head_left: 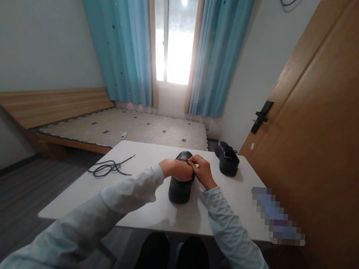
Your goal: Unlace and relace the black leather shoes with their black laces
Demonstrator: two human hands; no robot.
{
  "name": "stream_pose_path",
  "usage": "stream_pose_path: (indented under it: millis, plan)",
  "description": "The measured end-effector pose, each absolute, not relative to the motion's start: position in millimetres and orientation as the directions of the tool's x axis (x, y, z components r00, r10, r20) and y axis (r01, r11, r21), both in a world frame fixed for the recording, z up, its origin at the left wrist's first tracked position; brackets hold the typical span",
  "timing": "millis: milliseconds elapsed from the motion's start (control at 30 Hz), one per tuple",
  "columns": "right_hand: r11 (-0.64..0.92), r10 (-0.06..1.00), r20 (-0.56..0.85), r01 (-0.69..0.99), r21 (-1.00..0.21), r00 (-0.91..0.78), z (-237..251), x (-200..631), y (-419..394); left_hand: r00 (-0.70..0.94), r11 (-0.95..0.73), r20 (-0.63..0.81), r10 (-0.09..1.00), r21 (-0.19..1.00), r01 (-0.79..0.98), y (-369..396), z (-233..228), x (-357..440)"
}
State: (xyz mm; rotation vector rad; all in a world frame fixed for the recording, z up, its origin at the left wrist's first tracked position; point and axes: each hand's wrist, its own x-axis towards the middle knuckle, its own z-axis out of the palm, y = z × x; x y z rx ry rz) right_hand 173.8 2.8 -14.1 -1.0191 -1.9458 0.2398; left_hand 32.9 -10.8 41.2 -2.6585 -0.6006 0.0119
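A black shoe (179, 192) stands on the white table with its heel toward me. My left hand (177, 169) bends over the shoe's opening, and its fingers are hidden in or behind the shoe. From the right, my right hand (202, 169) reaches the upper front of the shoe with thumb and fingertips pinched together. What that pinch holds is too small to make out. A loose dark shoelace (109, 168) lies in loops on the left of the table. Behind and to the right sits a second black shoe (227, 160), with laces in it.
The white table (79, 201) stands before me, with a blurred-out bluish item (275, 215) at its right edge. Beyond are a bed (137, 127) with a small white object (123, 135) on it, blue curtains (133, 45) and a window. A wooden door (322, 120) is at right.
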Motion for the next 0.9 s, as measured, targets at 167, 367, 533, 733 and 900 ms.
stream_pose_path:
  millis: [167, 367, 533, 733, 900]
  plan:
    - [0.643, 0.734, 0.631, 0.558, -0.525, -0.252, -14, 174, 1, 0.877, -0.883, -0.135, 0.46, -0.173, 0.436, -50, 73, 30]
    - [0.639, 0.736, 0.63, 0.558, -0.529, -0.247, -13, 173, 0, 0.621, -0.633, -0.148, 0.77, -0.051, 0.773, -82, 85, 33]
    - [0.634, 0.741, 0.624, 0.567, -0.526, -0.25, -12, 173, 1, 0.613, -0.623, -0.145, 0.776, -0.028, 0.782, -77, 70, 33]
    - [0.639, 0.737, 0.625, 0.57, -0.518, -0.258, -11, 172, -1, 0.599, -0.615, -0.2, 0.776, -0.023, 0.788, -70, 61, 32]
    - [0.641, 0.734, 0.627, 0.571, -0.514, -0.26, -10, 172, -1, 0.622, -0.646, -0.226, 0.75, -0.046, 0.762, -66, 57, 30]
